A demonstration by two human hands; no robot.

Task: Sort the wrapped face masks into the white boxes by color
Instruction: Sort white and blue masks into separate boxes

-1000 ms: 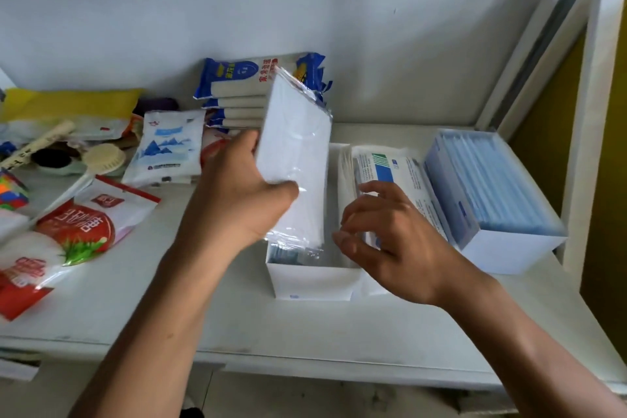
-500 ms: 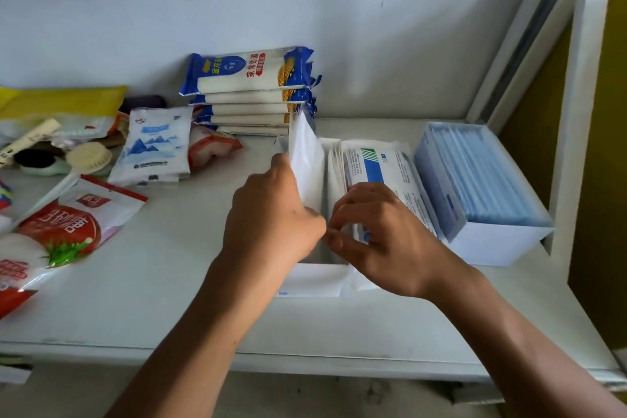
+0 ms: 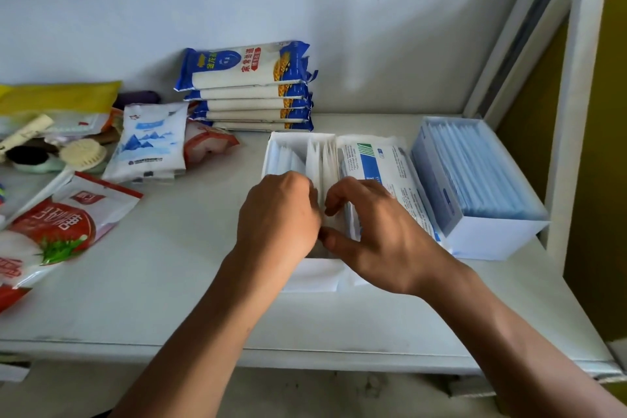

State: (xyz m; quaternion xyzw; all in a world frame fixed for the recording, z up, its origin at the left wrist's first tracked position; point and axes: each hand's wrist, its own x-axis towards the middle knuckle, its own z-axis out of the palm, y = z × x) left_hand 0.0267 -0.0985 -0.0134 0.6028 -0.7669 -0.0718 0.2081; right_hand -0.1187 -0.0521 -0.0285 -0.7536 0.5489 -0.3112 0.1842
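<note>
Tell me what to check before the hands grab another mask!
1. White masks upright inside the middle box: ok.
2. Right box holds only blue masks: ok, as far as shows.
3. Right hand free: not ok, its fingers and thumb curl round the white masks.
4. Left hand free: cannot tell, its fingertips are hidden.
5. Printed packs between the boxes sorted: not ok, they seem to lie outside both.

On the white surface point(image 3: 169, 282): an open box point(image 3: 312, 276) mid-right, a blue-filled box point(image 3: 492, 237) beside it rightward, noodle packets point(image 3: 247, 92) far, food bags point(image 3: 51, 231) left
</note>
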